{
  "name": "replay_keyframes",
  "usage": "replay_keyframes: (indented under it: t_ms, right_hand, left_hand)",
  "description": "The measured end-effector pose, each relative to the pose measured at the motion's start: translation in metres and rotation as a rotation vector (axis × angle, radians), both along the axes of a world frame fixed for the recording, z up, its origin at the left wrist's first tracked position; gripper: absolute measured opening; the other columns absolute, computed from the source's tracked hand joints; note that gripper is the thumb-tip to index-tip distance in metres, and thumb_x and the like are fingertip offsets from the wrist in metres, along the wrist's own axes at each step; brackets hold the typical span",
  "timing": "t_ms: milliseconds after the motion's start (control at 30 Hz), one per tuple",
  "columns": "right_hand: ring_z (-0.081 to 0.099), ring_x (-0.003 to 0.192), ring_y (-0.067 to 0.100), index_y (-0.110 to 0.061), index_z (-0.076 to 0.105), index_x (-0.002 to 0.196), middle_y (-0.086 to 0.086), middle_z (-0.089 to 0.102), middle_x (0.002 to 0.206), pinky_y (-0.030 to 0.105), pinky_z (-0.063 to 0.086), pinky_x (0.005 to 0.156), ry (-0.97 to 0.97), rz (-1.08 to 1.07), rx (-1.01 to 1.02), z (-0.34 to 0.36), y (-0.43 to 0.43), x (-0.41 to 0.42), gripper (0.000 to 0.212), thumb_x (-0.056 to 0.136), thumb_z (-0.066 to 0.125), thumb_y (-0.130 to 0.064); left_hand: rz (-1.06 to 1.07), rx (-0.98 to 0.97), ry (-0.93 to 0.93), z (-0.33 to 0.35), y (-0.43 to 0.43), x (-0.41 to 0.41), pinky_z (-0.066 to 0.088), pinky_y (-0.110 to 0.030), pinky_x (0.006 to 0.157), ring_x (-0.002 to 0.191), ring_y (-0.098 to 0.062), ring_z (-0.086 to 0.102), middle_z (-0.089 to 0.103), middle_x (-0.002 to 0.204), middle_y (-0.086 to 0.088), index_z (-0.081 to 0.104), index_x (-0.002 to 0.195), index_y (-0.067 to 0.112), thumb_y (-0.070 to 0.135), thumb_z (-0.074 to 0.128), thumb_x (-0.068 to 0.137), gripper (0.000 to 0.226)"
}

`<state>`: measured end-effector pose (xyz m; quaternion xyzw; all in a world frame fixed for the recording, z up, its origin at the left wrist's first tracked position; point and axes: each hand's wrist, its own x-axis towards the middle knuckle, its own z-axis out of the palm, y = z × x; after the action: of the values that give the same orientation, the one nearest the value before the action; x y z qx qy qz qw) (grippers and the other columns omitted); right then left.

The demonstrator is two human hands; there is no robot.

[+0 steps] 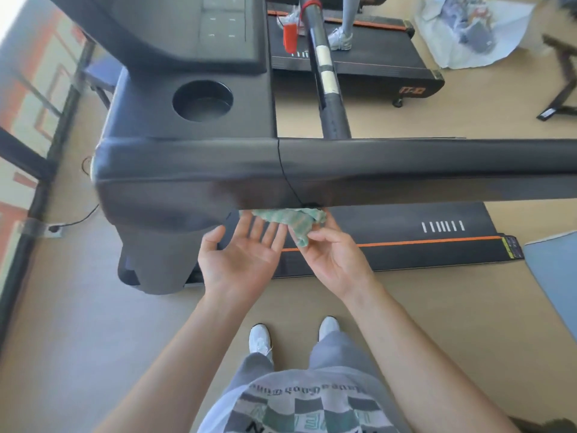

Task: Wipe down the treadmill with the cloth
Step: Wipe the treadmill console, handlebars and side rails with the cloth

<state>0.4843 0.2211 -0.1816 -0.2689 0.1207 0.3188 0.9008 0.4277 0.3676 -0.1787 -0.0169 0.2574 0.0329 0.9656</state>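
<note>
The black treadmill (193, 170) fills the upper half of the view, its side handrail (437, 170) running across to the right and its belt deck (406, 254) lying on the floor below. A green striped cloth (293, 220) is bunched just under the handrail's lower edge. My right hand (331, 257) pinches the cloth from below with thumb and fingers. My left hand (243, 257) is beside it, palm up with straight fingers, its fingertips touching the cloth's left end.
The console has a round cup holder (203, 101) and a flat panel (224, 23). A second treadmill (359, 57) with a person's legs on it stands behind. A power cable (78, 218) runs to a floor socket at left. A blue mat (555, 276) lies at right.
</note>
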Motion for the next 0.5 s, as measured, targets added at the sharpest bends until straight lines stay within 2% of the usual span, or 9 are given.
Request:
replay_keyframes:
  t_ms: [100, 167, 233, 300, 333, 433, 500]
  right_hand:
    - [0.071, 0.1, 0.022, -0.004, 0.058, 0.103, 0.017, 0.068, 0.11, 0.026, 0.056, 0.095, -0.018, 0.003, -0.099, 0.006, 0.02, -0.005, 0.029, 0.096, 0.038, 0.016]
    - [0.072, 0.097, 0.02, -0.003, 0.058, 0.104, 0.016, 0.068, 0.108, 0.025, 0.059, 0.088, 0.0, -0.009, -0.118, 0.006, 0.033, -0.006, 0.025, 0.099, 0.041, 0.014]
    - [0.07, 0.098, 0.019, -0.003, 0.059, 0.107, 0.014, 0.068, 0.106, 0.024, 0.06, 0.084, 0.004, -0.012, -0.14, 0.006, 0.045, -0.007, 0.02, 0.1, 0.045, 0.01]
    - [0.07, 0.096, 0.018, -0.003, 0.059, 0.106, 0.012, 0.068, 0.103, 0.023, 0.059, 0.082, -0.002, -0.011, -0.168, 0.006, 0.057, -0.008, 0.015, 0.101, 0.048, 0.007]
    - [0.071, 0.096, 0.018, -0.003, 0.059, 0.105, 0.012, 0.068, 0.102, 0.023, 0.059, 0.082, 0.001, -0.015, -0.174, 0.006, 0.061, -0.008, 0.013, 0.101, 0.05, 0.006]
    - [0.069, 0.101, 0.021, -0.004, 0.059, 0.103, 0.013, 0.068, 0.104, 0.023, 0.06, 0.082, 0.047, -0.023, -0.132, 0.006, 0.064, -0.01, 0.009, 0.102, 0.052, 0.001]
    - [0.068, 0.106, 0.023, -0.004, 0.06, 0.104, 0.013, 0.069, 0.107, 0.025, 0.06, 0.085, 0.077, -0.039, -0.089, 0.005, 0.056, -0.01, 0.008, 0.102, 0.053, -0.003]
  left_hand:
    - [-0.021, -0.009, 0.004, 0.003, 0.014, -0.008, 0.036, -0.036, 0.114, 0.097, -0.025, 0.046, 0.046, 0.09, -0.003, 0.056, 0.099, 0.01, 0.019, 0.058, 0.08, 0.022]
    - [-0.054, 0.034, -0.015, 0.007, 0.02, -0.009, 0.04, -0.029, 0.11, 0.092, -0.023, 0.055, 0.051, 0.088, -0.004, 0.055, 0.09, 0.01, 0.009, 0.054, 0.083, 0.007]
    - [-0.076, 0.1, 0.045, 0.009, 0.023, -0.008, 0.053, -0.031, 0.099, 0.097, -0.025, 0.071, 0.066, 0.096, -0.006, 0.06, 0.09, 0.007, 0.003, 0.045, 0.092, 0.016]
    - [-0.05, 0.105, 0.11, 0.012, 0.025, -0.009, 0.057, -0.033, 0.097, 0.113, -0.027, 0.072, 0.072, 0.118, -0.009, 0.066, 0.104, 0.001, -0.002, 0.047, 0.09, 0.023]
    - [-0.028, 0.095, 0.128, 0.014, 0.026, -0.009, 0.058, -0.034, 0.096, 0.115, -0.027, 0.071, 0.071, 0.125, -0.011, 0.067, 0.109, -0.001, -0.003, 0.051, 0.085, 0.028]
    - [0.006, 0.078, 0.18, 0.021, 0.029, -0.01, 0.062, -0.038, 0.088, 0.107, -0.032, 0.073, 0.071, 0.123, -0.018, 0.065, 0.108, -0.004, -0.001, 0.057, 0.075, 0.034]
    - [-0.02, 0.058, 0.147, 0.019, 0.029, -0.007, 0.06, -0.039, 0.092, 0.106, -0.033, 0.073, 0.072, 0.112, -0.017, 0.064, 0.101, -0.001, 0.0, 0.056, 0.078, 0.025]
